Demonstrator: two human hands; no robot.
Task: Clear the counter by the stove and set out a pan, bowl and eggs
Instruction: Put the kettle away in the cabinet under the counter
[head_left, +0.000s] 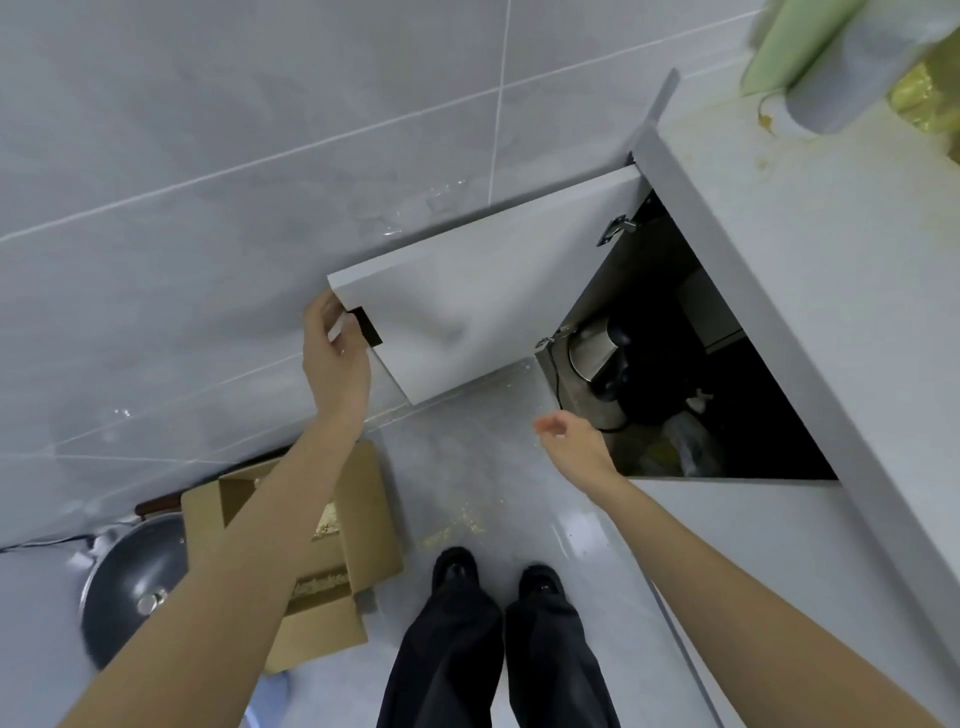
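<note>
Now left hand (335, 358) on door (467, 291) edge

pan (130, 577) | dark grey, round, open side up | on floor (467, 467), just beside cardboard box (363, 499)

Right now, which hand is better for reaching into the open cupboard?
Probably the right hand. It is empty, fingers relaxed, just in front of the open cupboard. The left hand is busy gripping the edge of the cupboard door, holding it open.
</note>
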